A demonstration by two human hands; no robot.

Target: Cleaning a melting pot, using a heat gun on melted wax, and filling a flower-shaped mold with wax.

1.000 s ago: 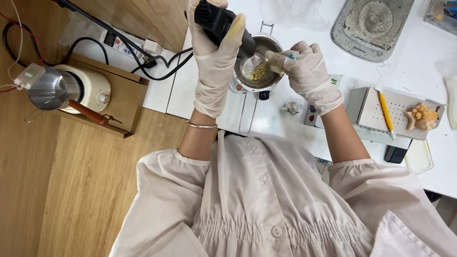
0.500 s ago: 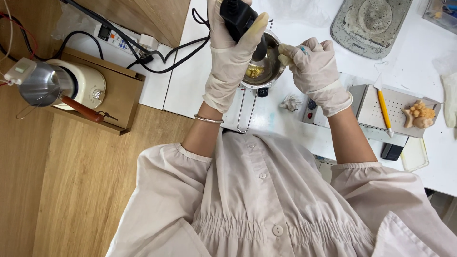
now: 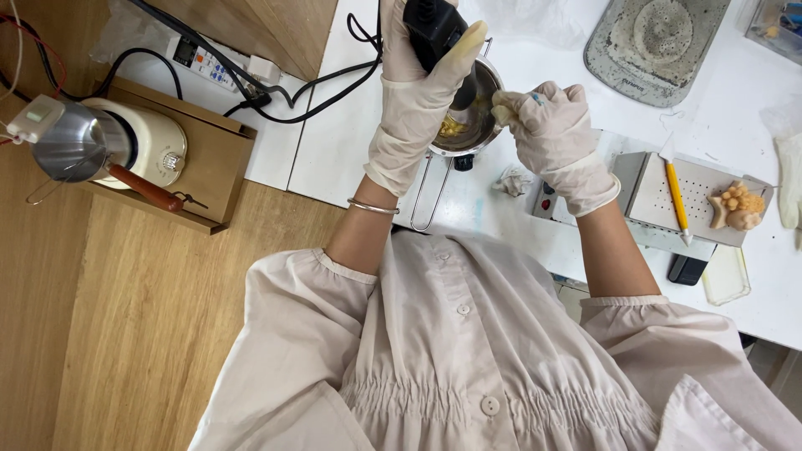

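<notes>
- Head view: the gloved left hand has its grip wrapped tight around a black corded heat tool, nozzle aimed into the small steel pot on the white tabletop.
- The gloved right hand, at the pot's 3 o'clock, pinches a small pale lump over the rim; yellow bits lie inside.

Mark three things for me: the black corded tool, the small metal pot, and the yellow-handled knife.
black corded tool (image 3: 434, 25), head view, on its body above the glove.
small metal pot (image 3: 483, 125), head view, on its inner wall.
yellow-handled knife (image 3: 675, 196), head view, on mid-handle.
</notes>
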